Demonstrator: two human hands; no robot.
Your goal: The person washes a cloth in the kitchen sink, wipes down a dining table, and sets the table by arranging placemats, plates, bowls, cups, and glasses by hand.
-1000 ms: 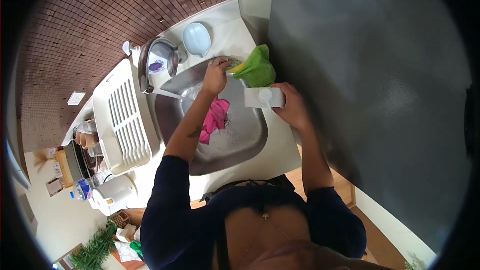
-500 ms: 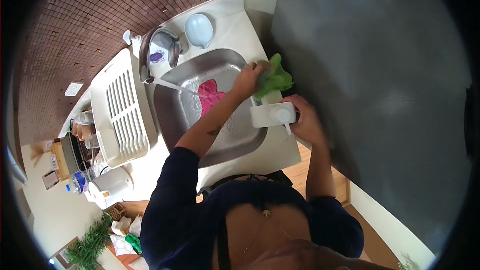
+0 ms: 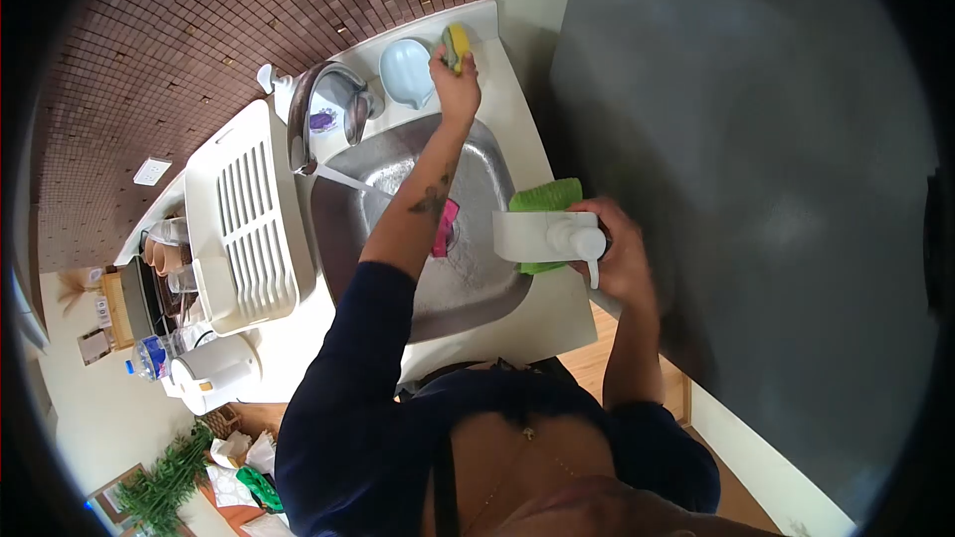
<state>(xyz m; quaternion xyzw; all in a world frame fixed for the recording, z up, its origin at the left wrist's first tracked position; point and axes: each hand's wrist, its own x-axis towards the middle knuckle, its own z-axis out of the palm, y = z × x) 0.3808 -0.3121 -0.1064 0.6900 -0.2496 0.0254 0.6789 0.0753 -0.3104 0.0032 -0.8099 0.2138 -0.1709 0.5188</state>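
Left grip holds a sponge (yellow-green), right grip a white dispenser.

Dish rack set left of sink | cloth laid in sink | dispenser held over sink's right edge
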